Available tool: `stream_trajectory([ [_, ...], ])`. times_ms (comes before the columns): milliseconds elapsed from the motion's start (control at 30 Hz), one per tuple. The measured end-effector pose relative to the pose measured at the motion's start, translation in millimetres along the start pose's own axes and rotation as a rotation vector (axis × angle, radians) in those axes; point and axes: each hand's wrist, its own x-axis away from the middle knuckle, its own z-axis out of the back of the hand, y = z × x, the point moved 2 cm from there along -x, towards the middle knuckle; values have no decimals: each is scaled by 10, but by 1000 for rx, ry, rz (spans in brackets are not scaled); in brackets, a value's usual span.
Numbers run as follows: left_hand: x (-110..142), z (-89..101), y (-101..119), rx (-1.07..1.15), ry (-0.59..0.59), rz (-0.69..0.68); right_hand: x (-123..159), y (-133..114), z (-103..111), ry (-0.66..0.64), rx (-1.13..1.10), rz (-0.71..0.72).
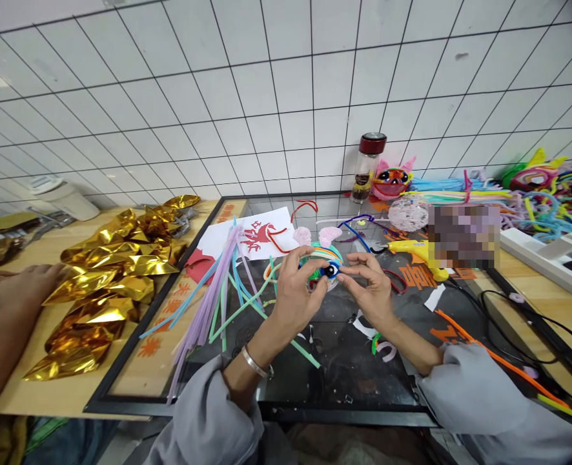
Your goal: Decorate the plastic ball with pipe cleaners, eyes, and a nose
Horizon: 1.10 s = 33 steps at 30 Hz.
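Note:
Both of my hands meet over the dark glass-topped board. A small eye piece (332, 270), black and white with a blue fuzzy rim, is pinched between them. My left hand (293, 290), with a silver bangle at the wrist, grips its left side by thumb and fingers. On the other side, the thumb and fingertips of my right hand (369, 289) close on the rim. Just behind lies a round pipe-cleaner animal head (325, 240) with pink ears and multicoloured bands, partly hidden by my hands. Purple pipe cleaners (208, 290) lie left of my left hand.
Gold foil pieces (106, 284) cover the left side, beside another person's hand (24, 284). A yellow glue gun (419, 253) and its cable lie to the right. A glass bottle (366, 168), a pink finished head (391, 181) and a power strip (552, 265) stand farther back.

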Motion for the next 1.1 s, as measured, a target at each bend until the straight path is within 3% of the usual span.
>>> stream_trajectory([
  [1100, 8, -3, -9, 19, -6, 28, -17, -9, 11, -5, 10, 24],
])
